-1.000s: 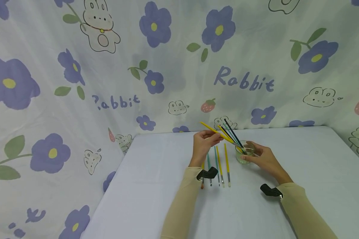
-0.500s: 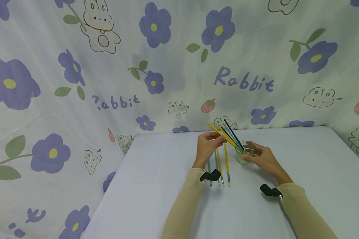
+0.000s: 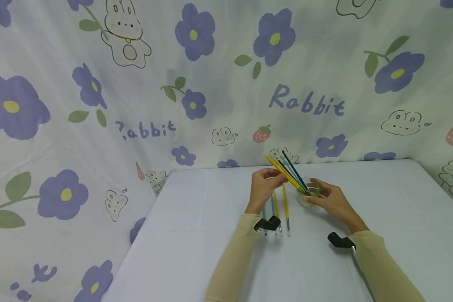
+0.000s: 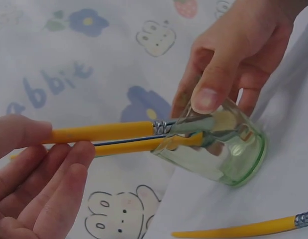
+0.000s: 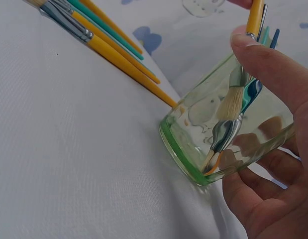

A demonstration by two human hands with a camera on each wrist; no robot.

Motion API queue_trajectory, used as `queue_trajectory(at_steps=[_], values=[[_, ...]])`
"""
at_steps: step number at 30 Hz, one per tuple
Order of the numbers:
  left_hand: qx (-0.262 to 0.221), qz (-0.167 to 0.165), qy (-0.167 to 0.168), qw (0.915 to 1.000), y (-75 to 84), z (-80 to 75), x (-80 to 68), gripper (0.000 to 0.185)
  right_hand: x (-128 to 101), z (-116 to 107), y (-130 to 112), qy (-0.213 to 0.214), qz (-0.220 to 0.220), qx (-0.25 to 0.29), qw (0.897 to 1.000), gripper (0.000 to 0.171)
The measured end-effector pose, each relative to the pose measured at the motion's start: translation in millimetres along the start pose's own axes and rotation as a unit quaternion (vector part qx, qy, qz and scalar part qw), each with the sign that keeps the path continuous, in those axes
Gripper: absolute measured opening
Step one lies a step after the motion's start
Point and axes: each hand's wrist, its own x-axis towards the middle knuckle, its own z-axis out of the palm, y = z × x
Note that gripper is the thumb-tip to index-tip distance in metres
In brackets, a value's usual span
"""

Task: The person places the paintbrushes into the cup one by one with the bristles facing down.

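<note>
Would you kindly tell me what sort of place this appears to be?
Probably an improvised indoor craft spot: a broad white table, a pale fabric backdrop printed with purple flowers and rabbits, and slim yellow, teal and dark paintbrushes leaning in a green-tinted glass tumbler.

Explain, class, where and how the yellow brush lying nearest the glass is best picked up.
I'd pinch the yellow brush mid-handle, from above. Its slim handle lies flat, bristles at the near end, with a second yellow brush beside it on the left and the glass on the right, so a sideways approach looks tighter.
</note>
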Motion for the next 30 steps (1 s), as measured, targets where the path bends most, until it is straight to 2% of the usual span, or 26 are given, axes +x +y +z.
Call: queue_trajectory(at_steps=[10, 23, 30], values=[[0.016, -0.008, -0.004, 0.9998, -2.5, -0.3, -1.6, 0.018, 1.4, 0.7, 1.7, 0.001, -0.005, -0.001, 1.000, 0.091], [0.074, 0.003, -0.009, 0.9972, -0.1, -1.0, -3.7, 0.015, 0.6, -0.1, 1.0, 0.003, -0.003, -0.008, 1.000, 0.090], [0.086, 0.020, 0.004, 0.9960, 4.5, -13.7, -3.6, 0.016, 0.8, 0.0, 1.4, 0.001, -0.001, -0.003, 1.000, 0.091]])
